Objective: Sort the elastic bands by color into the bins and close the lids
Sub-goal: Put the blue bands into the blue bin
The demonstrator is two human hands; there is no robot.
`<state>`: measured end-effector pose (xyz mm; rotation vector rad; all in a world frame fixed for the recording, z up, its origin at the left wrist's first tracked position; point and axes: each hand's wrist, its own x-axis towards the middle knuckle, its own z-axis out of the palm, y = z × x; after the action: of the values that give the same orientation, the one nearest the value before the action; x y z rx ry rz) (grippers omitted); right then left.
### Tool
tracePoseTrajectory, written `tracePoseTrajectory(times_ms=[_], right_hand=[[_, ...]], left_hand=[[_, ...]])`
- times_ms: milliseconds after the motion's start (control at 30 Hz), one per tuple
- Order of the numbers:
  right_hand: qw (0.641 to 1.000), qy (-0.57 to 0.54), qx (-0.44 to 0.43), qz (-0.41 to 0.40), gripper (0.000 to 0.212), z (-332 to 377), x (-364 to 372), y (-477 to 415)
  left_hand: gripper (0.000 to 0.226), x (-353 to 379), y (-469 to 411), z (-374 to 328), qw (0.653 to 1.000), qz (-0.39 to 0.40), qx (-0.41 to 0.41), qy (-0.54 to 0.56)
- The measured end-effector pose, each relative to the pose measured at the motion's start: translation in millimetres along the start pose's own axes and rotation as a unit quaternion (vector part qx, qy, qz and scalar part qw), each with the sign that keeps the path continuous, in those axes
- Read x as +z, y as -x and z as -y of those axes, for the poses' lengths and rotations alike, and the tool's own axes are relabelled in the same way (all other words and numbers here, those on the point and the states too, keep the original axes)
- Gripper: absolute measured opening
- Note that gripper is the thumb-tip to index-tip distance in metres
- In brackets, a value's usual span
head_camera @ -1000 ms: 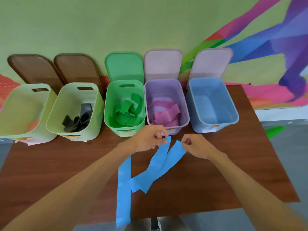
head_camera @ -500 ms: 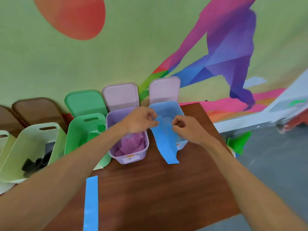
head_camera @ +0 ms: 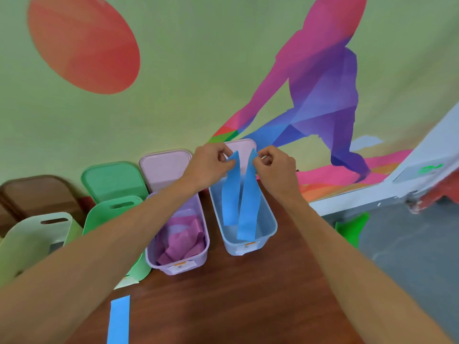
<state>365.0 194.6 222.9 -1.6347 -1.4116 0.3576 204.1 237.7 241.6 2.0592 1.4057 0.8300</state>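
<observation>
A blue elastic band (head_camera: 238,199) hangs in two strips over the open blue bin (head_camera: 269,219), its lower ends inside the bin. My left hand (head_camera: 211,165) pinches the top of the left strip and my right hand (head_camera: 275,167) pinches the top of the right strip. A second blue band (head_camera: 119,319) lies flat on the brown table near the front edge. The purple bin (head_camera: 202,232) holds pink-purple bands. The green bin (head_camera: 109,214) and a pale green bin (head_camera: 32,234) stand further left, partly hidden by my left arm.
All lids stand open against the painted wall: pink ones (head_camera: 165,167) behind the purple and blue bins, a green one (head_camera: 114,177), brown ones (head_camera: 32,194) at far left. The table's right edge (head_camera: 323,256) drops to a grey floor.
Both hands lifted the blue band off the table and carried it up over the blue bin; its ends now hang inside. My view tilted up and right.
</observation>
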Motion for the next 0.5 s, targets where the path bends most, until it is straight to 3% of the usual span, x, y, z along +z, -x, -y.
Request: tracePoseTrajectory(times_ms=[133,267,367,500], right_hand=[[0.990,0.035,0.078,0.112,0.002,-40,24,10],[0.968,0.096,0.115,0.204,0.021,-70,37,24],[0.952,0.119,0.146,0.242,0.019,-85,44,33],[0.941,0.143,0.126,0.280,0.020,-85,57,44]], left_hand=[[0.008,27,8,25,0.996,0.060,-0.061,-0.012],[0.014,51,24,49,0.982,0.134,-0.131,0.030],[0.024,58,39,64,0.972,0.163,-0.172,0.015],[0.018,46,65,79,0.965,0.163,-0.198,0.053]])
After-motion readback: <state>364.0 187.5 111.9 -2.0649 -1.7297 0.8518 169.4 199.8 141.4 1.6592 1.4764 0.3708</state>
